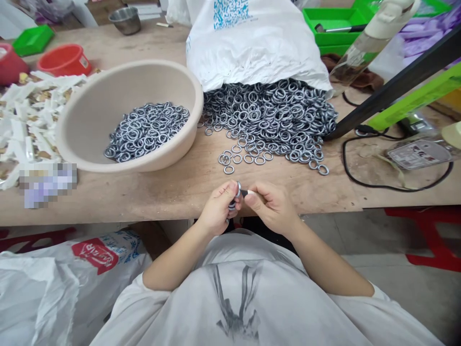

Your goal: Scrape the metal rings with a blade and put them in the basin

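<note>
My left hand [216,209] is closed around several grey rings; one ring [238,189] stands pinched at the thumb and fingertips. My right hand [277,206] is closed on a small dark tool [244,193], whose tip points at that ring. A bit of white shows between the right fingers, and most of the tool is hidden. Both hands are close together over the table's front edge. Beyond them lies a heap of loose rings [266,115], spilling from a white sack [255,53]. More rings [147,129] lie in the beige basin [82,139] to the left.
White scraps [21,125] cover the left of the wooden table [151,197], beside a red bowl [65,60]. A metal bowl [126,20] stands farther back. On the right are a dark slanted bar [392,84], a black cable [345,166], a bottle [374,38] and green trays [334,19].
</note>
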`<state>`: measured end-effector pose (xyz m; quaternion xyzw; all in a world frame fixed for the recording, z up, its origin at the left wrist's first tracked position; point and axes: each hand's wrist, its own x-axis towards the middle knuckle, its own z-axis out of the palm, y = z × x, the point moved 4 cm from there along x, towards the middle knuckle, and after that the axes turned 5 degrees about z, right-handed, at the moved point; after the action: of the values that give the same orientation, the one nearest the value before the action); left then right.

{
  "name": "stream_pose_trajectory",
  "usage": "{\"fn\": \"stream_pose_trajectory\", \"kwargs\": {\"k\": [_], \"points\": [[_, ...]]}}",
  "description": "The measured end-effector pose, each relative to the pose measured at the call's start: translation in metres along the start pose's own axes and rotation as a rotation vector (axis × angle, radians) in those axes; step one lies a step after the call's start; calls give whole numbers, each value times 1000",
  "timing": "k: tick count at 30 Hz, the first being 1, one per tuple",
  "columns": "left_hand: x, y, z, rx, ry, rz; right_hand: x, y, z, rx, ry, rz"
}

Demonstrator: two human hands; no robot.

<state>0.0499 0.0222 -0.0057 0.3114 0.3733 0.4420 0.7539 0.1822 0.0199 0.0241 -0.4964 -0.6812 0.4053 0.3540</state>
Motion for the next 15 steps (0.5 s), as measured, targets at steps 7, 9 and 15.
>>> {"fn": "stream_pose_trajectory", "kwargs": {"k": [7, 9, 15], "points": [[-10, -4, 6, 29, -105, -34, 3, 12, -2, -83, 23, 34], [-20, 7, 10, 123, -198, -16, 13, 28, -11, -86, 122, 129], [-24, 149, -31, 678, 378, 963, 55, 29, -2, -518, 36, 108]]}}
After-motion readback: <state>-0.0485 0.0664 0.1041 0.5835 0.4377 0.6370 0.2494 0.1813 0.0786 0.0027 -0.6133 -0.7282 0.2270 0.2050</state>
